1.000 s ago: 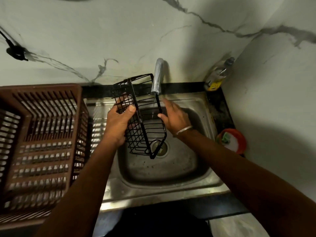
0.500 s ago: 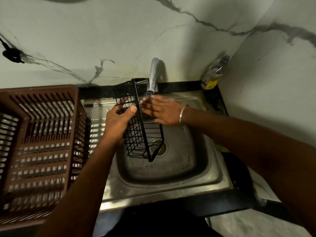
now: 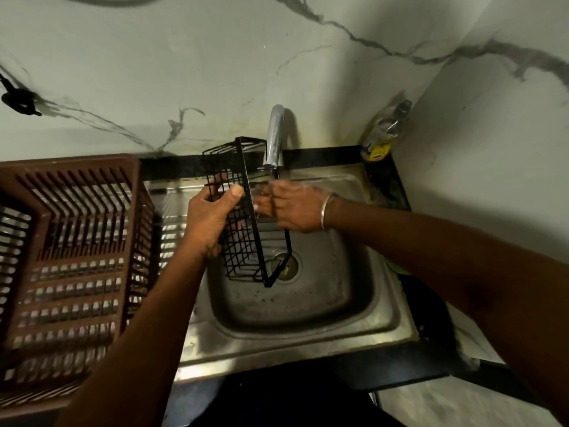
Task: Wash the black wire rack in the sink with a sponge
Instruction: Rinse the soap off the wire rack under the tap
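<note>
The black wire rack (image 3: 246, 238) stands tilted on end over the basin of the steel sink (image 3: 308, 303), its lower corner hanging just above the drain (image 3: 284, 266) and its top edge rising beside the chrome tap (image 3: 275, 137). The left hand (image 3: 209, 220) grips the rack's left side, the thumb laid across the upper frame bar and the other fingers (image 3: 220, 180) curled through the wires behind it, so the fingers are pinching the rack. The right hand (image 3: 292, 208) is at the rack's right face, directly under the tap's spout; it is blurred, its fingers bent and close together against the wires, and I cannot tell whether they hold anything. A metal bangle (image 3: 325, 211) circles the right wrist. A brown slatted plastic basket (image 3: 70, 257) sits on the drainboard to the left of the basin. A bottle with a yellow label (image 3: 383, 134) stands on the black counter (image 3: 386, 186) in the back right corner, against the marble wall.
</note>
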